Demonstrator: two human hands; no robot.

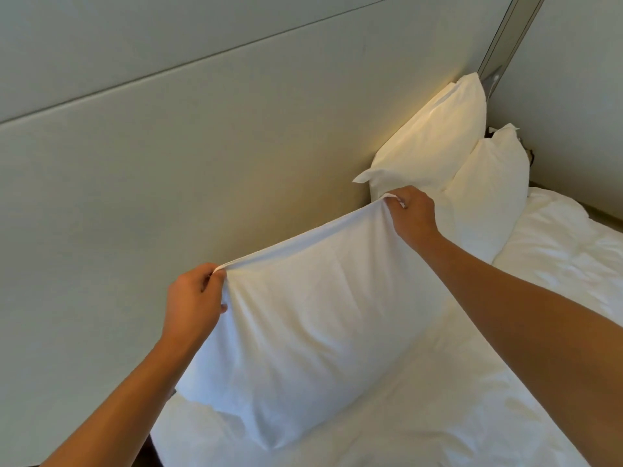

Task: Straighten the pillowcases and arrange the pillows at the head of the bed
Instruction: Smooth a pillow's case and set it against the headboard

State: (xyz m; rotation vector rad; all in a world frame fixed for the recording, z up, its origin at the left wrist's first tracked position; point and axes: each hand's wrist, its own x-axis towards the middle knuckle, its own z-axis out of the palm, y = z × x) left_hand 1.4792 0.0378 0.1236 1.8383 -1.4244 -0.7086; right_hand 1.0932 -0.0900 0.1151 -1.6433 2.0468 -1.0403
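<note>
The fingers of the left hand are curled tight round one top corner of a white pillow, and those of the right hand pinch the other corner, so the case's upper edge is drawn taut between them.

The padded headboard fills the left and upper part of the frame. The bed with its rumpled white cover runs along the bottom and right. The held pillow hangs in the middle of the frame, its lower end resting on the bed just beside the headboard. Two more pillows stand at upper right, the back one leaning on the headboard, the front one propped against it.

The pillow looks light, soft and floppy, and the cloth probably slides over the filling; the corners seem the best hold for shaking it smooth.
</note>
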